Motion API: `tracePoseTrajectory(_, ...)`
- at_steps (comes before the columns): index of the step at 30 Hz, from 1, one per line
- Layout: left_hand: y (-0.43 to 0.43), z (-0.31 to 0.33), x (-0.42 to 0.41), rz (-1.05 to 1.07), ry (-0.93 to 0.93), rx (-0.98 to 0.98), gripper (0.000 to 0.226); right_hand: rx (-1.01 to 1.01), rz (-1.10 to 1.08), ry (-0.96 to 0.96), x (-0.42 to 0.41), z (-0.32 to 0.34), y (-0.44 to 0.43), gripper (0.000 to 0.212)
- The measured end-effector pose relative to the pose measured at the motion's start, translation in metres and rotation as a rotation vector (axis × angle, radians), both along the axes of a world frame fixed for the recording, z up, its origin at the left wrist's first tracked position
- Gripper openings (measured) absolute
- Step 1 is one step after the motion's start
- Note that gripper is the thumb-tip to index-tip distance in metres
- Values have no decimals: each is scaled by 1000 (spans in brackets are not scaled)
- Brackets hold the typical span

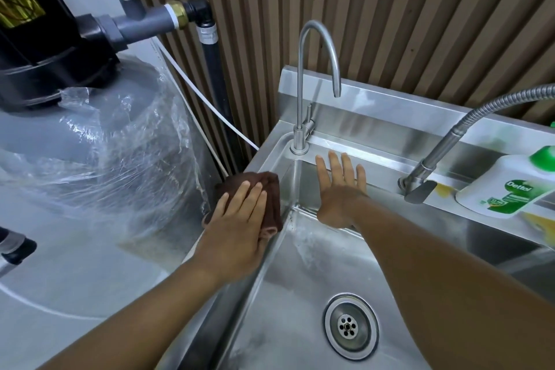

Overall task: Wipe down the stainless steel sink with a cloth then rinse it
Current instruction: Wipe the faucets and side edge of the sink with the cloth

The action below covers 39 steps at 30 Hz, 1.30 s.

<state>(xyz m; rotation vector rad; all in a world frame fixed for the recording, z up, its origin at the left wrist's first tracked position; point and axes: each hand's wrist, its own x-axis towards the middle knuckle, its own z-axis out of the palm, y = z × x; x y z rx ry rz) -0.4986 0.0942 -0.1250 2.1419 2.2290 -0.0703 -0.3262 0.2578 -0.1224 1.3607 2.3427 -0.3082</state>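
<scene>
The stainless steel sink [303, 273] fills the lower right, with a round drain [350, 326] in its wet basin. A dark brown cloth [271, 189] lies folded on the sink's left rim. My left hand [240, 219] presses flat on the cloth, fingers spread over it. My right hand [341, 189] is open, fingers apart, resting against the basin's far wall below the back ledge. A tall gooseneck tap [303, 75] stands at the back left corner. No water runs from it.
A flexible metal hose tap [444, 147] with a flat lever is mounted on the back ledge. A white Dettol bottle [507, 186] lies on the ledge at right. A plastic-wrapped grey tank [90, 141] with a gauge stands left of the sink. A ribbed wall is behind.
</scene>
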Motion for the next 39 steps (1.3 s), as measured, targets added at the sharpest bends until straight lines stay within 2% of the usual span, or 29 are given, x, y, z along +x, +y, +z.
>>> tracePoseTrajectory(4, -2, -1, 0, 19, 4, -32, 73, -5, 7, 9, 1, 2, -1, 108)
tracePoseTrajectory(11, 100, 8, 5, 74, -31, -144, 69, 0, 10, 5, 1, 0, 0, 108)
tracePoseTrajectory(14, 117, 8, 9, 79, -23, -154, 68, 6, 15, 2, 1, -1, -1, 108)
tracePoseTrajectory(20, 44, 12, 9, 48, -35, -122, 70, 8, 17, 38, 3, -4, 2, 111)
tracePoseTrajectory(24, -35, 0, 10, 6, 11, 20, 69, 12, 33, 37, 6, -2, 1, 109)
tracePoseTrajectory(26, -45, -7, 9, -2, 22, 38, 66, 16, 33, 36, 5, -3, 2, 108)
tracePoseTrajectory(30, 2, 1, 15, 33, -13, -24, 73, 12, 32, 37, 5, -2, 2, 108)
tracePoseTrajectory(34, 77, 12, 13, 84, -62, -142, 70, -1, 33, 53, 7, -2, 2, 107)
tracePoseTrajectory(39, 121, 15, 4, 135, -91, -158, 76, -1, 31, 56, 6, -1, 3, 108)
